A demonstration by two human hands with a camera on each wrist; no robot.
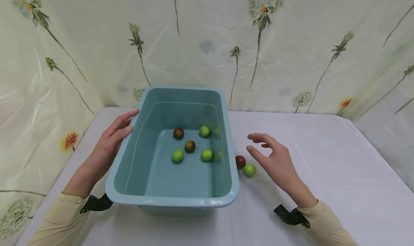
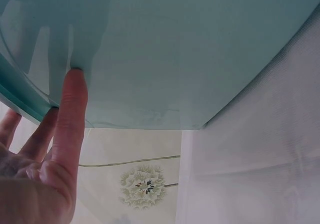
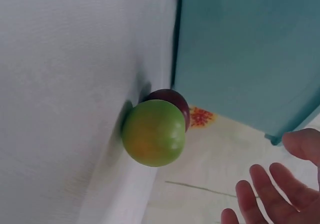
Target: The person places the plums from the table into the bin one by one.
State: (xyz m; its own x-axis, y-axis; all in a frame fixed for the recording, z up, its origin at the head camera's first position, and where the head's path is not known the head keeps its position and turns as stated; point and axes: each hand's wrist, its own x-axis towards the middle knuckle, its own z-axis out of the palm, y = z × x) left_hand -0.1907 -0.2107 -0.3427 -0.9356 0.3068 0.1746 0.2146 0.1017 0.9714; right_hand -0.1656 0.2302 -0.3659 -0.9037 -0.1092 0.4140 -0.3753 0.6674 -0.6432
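A blue-green plastic tub (image 1: 171,202) holds several small round fruits, among them a green fruit (image 1: 177,156) and a dark red-brown fruit (image 1: 178,133). My left hand (image 1: 108,142) rests against the tub's left side near the rim, its fingers extended; in the left wrist view one fingertip (image 2: 76,78) touches the outer wall. To the right of the tub, my right hand (image 1: 275,159) hovers with fingers and thumb apart, holding nothing. Nearest to it, a green fruit (image 1: 249,170) and a dark red fruit (image 1: 240,161) lie side by side on the table, close to the tub's right wall.
A white cloth (image 1: 323,167) covers the table. Behind it and at the sides hangs a pale plastic sheet (image 1: 207,63) printed with dandelions. Dark wrist mounts (image 1: 289,215) sit at both sleeves.
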